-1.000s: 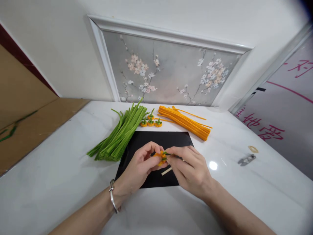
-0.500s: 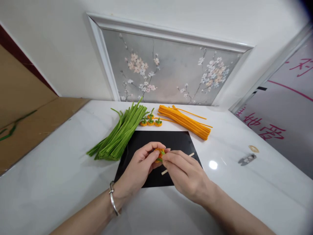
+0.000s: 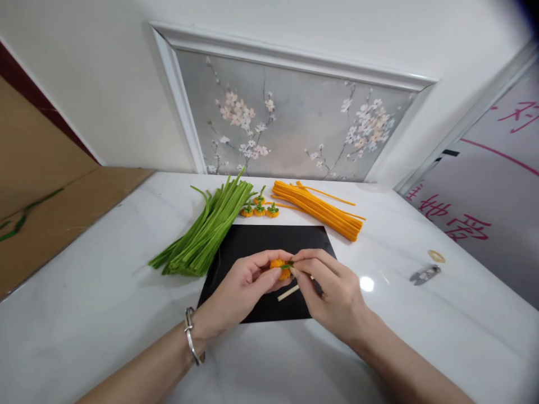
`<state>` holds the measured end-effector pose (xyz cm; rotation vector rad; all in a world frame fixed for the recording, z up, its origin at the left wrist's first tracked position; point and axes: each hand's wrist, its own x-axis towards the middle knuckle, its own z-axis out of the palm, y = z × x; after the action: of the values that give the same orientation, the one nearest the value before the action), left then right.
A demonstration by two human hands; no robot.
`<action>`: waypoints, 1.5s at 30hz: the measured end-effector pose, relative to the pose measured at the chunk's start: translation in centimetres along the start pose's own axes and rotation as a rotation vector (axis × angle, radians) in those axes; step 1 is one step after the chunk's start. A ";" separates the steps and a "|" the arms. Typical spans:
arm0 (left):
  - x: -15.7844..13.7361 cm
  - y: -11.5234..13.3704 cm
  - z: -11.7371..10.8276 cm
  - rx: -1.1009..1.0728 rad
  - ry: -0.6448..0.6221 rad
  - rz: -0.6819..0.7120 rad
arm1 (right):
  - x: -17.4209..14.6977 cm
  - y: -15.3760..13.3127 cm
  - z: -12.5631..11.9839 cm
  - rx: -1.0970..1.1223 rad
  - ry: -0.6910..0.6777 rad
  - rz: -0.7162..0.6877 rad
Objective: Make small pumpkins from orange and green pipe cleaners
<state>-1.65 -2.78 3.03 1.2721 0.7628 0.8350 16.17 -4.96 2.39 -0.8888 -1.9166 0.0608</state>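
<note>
Over the black mat (image 3: 252,238), a small orange pipe-cleaner pumpkin (image 3: 276,264) is pinched between the thumb and fingers of my left hand (image 3: 246,280). On its right side, the fingertips of my right hand (image 3: 330,289) close on a green pipe-cleaner piece (image 3: 287,265) attached to the pumpkin. The fingers cover part of both. Beneath my right hand a pale wooden stick (image 3: 288,293) lies on the mat, partly hidden.
Green pipe cleaners (image 3: 206,230) lie in a bundle at the left, overlapping the mat. Behind the mat stand several finished orange pumpkins (image 3: 260,210) with green tops. Orange pipe cleaners (image 3: 322,210) lie behind right. Thread snips (image 3: 426,274) and a yellowish ring (image 3: 437,256) are far right.
The pumpkin has been turned so its green piece points right. My right hand has shifted slightly right and up, its fingers now pinching from the side.
</note>
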 end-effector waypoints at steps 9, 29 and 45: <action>0.0 -0.3 0.6 0.094 0.106 0.129 | -0.2 -0.2 0.0 -0.068 -0.037 0.002; 0.2 0.6 -0.4 0.108 0.068 0.131 | -0.1 -1.3 -0.2 -0.348 -0.205 -0.264; 0.1 0.8 -0.2 0.268 -0.033 0.116 | 0.0 -0.8 -0.2 -0.084 -0.110 -0.084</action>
<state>-1.82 -2.53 3.82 1.5773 0.7989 0.8217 15.87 -5.58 2.76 -0.8751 -2.0700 -0.0210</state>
